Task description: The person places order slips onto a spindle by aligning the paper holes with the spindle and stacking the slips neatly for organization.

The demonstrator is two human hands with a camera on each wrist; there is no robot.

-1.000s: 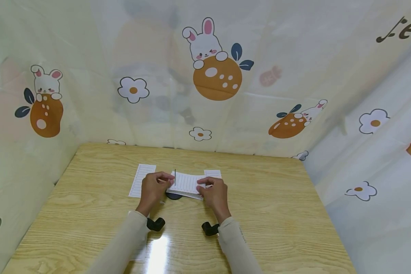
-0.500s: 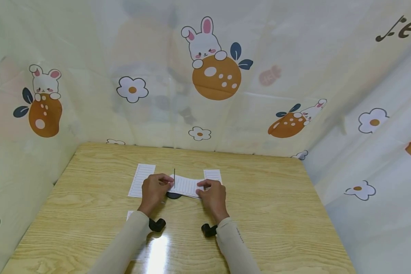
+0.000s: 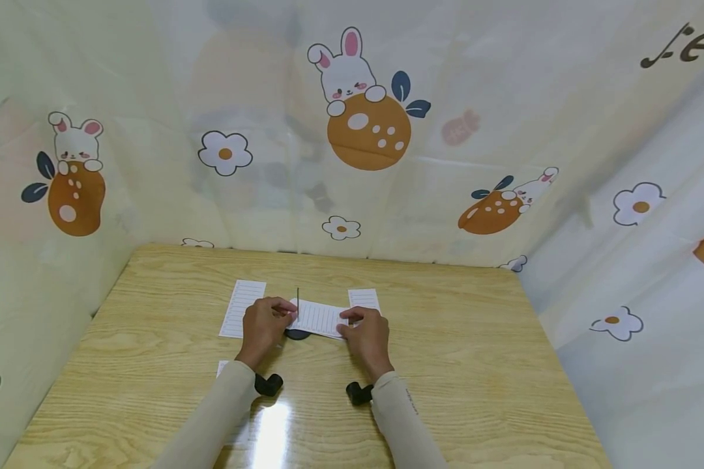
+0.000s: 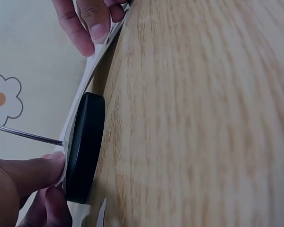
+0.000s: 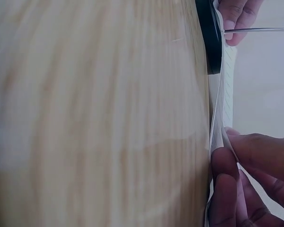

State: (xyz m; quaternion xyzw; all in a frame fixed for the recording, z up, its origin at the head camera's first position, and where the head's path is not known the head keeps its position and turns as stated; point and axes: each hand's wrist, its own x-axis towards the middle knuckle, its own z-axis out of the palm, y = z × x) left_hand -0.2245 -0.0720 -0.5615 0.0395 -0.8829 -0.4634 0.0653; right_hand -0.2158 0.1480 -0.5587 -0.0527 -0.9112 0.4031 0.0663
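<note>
With fingers [image 3: 283, 303] of the left hand [image 3: 262, 329], pinching the left end of the lined paper [image 3: 318, 318]; with fingers of the right hand [image 3: 367, 333], pinching equally its right end. Pierced near the left end by a thin upright rod [image 3: 298, 301], and stretched above the surface [image 3: 463, 352], over the round black base [image 4: 87, 149]; touching the base top or not, impossible to tell. Lying on the surface, farther to the left: a lined sheet [image 3: 240, 306]. To the right, partly hidden behind the right hand: another sheet [image 3: 364, 298]. Near the left sleeve [image 3: 211, 413], mostly covered by it: one more sheet [image 3: 222, 366].
</note>
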